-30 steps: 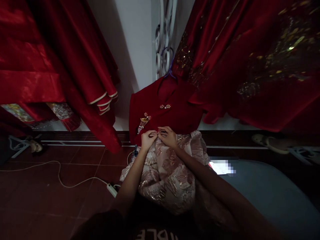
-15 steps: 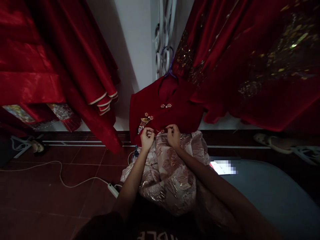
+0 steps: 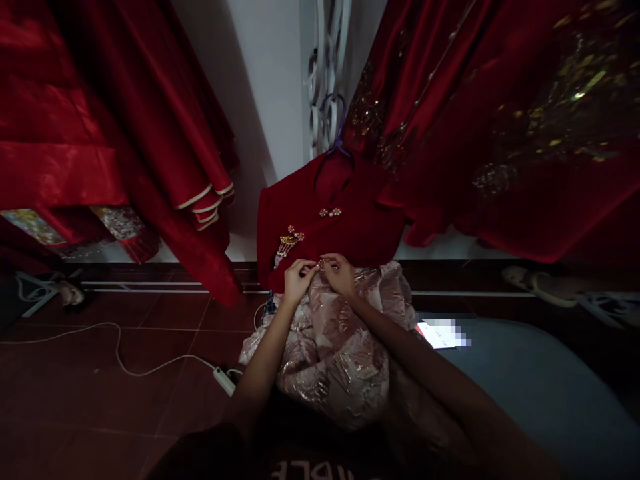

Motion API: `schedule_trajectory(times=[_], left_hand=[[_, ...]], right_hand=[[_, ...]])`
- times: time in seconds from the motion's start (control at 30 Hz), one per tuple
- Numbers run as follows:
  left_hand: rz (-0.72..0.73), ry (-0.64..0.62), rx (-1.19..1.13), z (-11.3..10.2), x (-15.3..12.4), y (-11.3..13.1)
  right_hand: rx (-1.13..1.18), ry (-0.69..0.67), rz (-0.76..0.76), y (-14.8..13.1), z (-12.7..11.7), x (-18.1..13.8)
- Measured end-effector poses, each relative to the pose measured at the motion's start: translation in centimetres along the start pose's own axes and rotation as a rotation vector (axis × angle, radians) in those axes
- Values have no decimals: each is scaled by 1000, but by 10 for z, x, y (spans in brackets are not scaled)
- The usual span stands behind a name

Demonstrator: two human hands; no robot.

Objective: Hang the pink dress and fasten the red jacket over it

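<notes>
From here I have the left hand [image 3: 299, 277] and right hand [image 3: 341, 275] pinched narrow, each grip on the beaded clasp [image 3: 321, 264] at the lower edge of the red garment [image 3: 363, 235] (it hangs from a purple hanger [image 3: 339, 141]), just above the patterned fabric [image 3: 345, 330].

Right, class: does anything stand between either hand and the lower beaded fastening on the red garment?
Nothing visible does: the left hand and right hand both have fingers at the lower beaded fastening. The patterned pink fabric shows below it, not in between.
</notes>
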State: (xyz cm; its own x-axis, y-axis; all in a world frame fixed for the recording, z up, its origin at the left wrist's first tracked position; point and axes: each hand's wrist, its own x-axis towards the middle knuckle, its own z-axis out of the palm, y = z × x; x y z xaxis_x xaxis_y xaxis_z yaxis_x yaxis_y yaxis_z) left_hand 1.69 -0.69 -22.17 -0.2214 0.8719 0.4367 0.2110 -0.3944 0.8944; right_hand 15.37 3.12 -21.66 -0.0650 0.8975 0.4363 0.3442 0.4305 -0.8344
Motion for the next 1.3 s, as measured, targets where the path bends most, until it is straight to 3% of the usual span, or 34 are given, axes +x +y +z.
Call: schedule_trajectory(times=[0.3,0.47,0.6,0.77,1.0,1.3], left_hand=[[-80,23,-30,1,-1,-7],[-126,76,-36,2,-1,-8],[-191,18,-196,-2,8,-3],[-247,253,-442,-5,39,8],[-354,306,-804,8,60,23],[-365,385,-754,7,63,27]], right_hand=[[60,-59,70,4,2,1],[34,-71,21,-1,1,-1],[78,-21,12,-5,3,-4],[-26,121,-15,-10,3,-5],[-79,133,-67,-14,-1,-4],[-57,125,-61,-16,-2,-5]])
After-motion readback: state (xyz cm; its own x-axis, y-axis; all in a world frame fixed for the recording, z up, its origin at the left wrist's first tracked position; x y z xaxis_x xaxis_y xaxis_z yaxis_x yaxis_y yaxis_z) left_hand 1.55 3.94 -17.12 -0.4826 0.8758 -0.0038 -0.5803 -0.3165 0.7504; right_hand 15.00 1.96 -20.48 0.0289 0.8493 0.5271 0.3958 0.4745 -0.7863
